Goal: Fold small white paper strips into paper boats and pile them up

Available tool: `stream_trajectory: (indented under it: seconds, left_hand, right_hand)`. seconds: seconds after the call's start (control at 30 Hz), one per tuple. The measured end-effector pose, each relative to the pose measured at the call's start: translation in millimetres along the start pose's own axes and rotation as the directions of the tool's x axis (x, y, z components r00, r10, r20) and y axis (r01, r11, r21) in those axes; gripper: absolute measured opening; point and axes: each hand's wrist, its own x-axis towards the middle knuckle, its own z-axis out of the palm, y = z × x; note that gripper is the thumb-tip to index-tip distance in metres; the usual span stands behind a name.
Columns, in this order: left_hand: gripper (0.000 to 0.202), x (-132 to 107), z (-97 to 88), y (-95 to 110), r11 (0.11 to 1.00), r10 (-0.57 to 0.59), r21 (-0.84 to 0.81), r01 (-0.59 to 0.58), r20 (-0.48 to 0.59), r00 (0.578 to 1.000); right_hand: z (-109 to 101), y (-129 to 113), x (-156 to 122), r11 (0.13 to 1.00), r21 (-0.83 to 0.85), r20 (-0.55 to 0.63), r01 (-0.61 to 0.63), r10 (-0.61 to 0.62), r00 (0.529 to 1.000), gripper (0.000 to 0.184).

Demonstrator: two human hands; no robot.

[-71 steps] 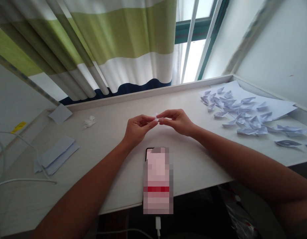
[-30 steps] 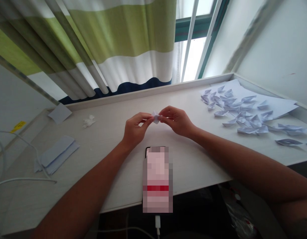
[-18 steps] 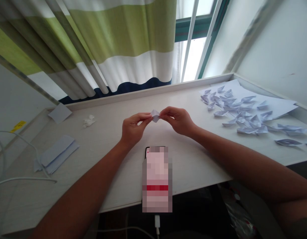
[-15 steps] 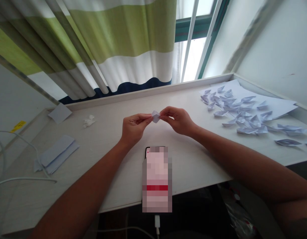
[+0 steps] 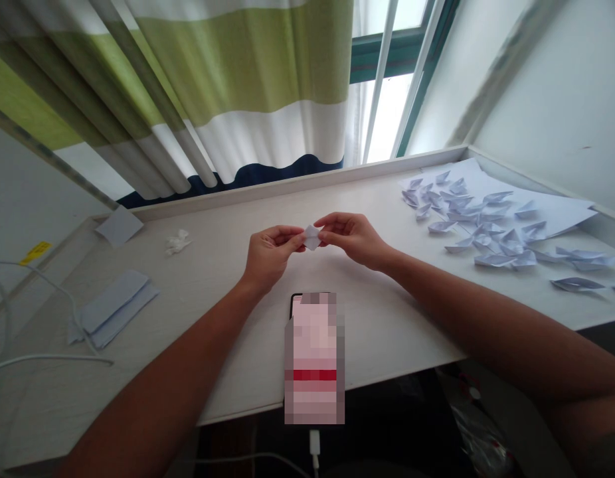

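A small folded piece of white paper (image 5: 312, 238), diamond-shaped from here, is held up over the desk between my two hands. Its left corner is pinched between the thumb and fingers of my left hand (image 5: 273, 253). On the opposite corner, my right hand (image 5: 351, 238) grips it with thumb and index finger. To the right lie several folded paper boats (image 5: 507, 242), some of them on large white sheets (image 5: 541, 199). Fingertips cover both side corners of the folded paper.
A phone (image 5: 315, 358) with a charging cable (image 5: 315, 443) sits at the desk's front edge. On the left are a stack of paper (image 5: 119, 307), a crumpled white scrap (image 5: 178, 242), a square sheet (image 5: 119, 226) and white cables (image 5: 48, 356). A raised rim (image 5: 297, 182) borders the back.
The folded paper has turned slightly and now shows a flatter diamond face with a crease across it. My right index finger has lifted a little at its upper edge.
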Motion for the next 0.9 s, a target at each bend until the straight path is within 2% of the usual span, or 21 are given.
stream_trajectory:
  seconds: [0.13, 0.27, 0.37, 0.5, 0.63, 0.7, 0.77, 0.83, 0.9]
  left_hand:
    - [0.040, -1.9, 0.7, 3.6, 0.999, -0.019, 0.032, 0.018, 0.017, 1.000]
    - [0.044, -3.5, 0.9, 5.1, 0.998, -0.046, 0.047, 0.043, 0.081, 0.996]
    - [0.036, -2.9, -0.1, 1.5, 0.996, -0.019, 0.089, 0.007, 0.134, 0.991]
    - [0.030, 0.4, -2.1, -4.7, 0.989, 0.040, 0.139, -0.060, 0.145, 0.989]
    - [0.022, 4.1, -4.4, -7.3, 0.975, 0.133, 0.167, -0.146, 0.085, 0.987]
    - [0.016, 4.2, -5.5, -6.7, 0.940, 0.239, 0.241, -0.242, 0.044, 0.970]
    - [0.011, 2.8, -6.2, -5.0, 0.889, 0.327, 0.323, -0.325, 0.050, 0.944]
    - [0.011, 0.9, -6.4, -3.1, 0.872, 0.337, 0.346, -0.346, 0.088, 0.937]
    - [0.014, -0.3, -5.9, -1.8, 0.905, 0.276, 0.306, -0.296, 0.110, 0.955]
  right_hand:
    - [1.9, 1.0, -0.9, 0.998, -0.048, 0.028, -0.049, 0.051, 0.998, 0.048]
    - [1.7, -2.6, -1.1, 0.997, -0.067, 0.045, -0.027, 0.030, 0.999, 0.047]
    - [0.8, -4.1, -1.7, 0.995, -0.096, 0.071, -0.030, 0.037, 0.997, 0.047]
    - [1.7, -2.6, -4.1, 0.985, -0.166, 0.067, -0.048, 0.060, 0.996, 0.048]
    - [5.3, -2.8, -6.0, 0.987, -0.020, 0.091, -0.157, 0.158, 0.983, 0.054]
    - [7.0, -4.3, -5.9, 0.973, 0.079, 0.091, -0.219, 0.211, 0.973, 0.056]
    - [7.5, -5.9, -5.1, 0.960, 0.151, 0.068, -0.234, 0.226, 0.972, 0.055]
    - [6.7, -7.3, -4.0, 0.958, 0.191, 0.042, -0.213, 0.209, 0.977, 0.050]
    - [5.3, -7.9, -3.0, 0.965, 0.197, 0.023, -0.176, 0.174, 0.984, 0.046]
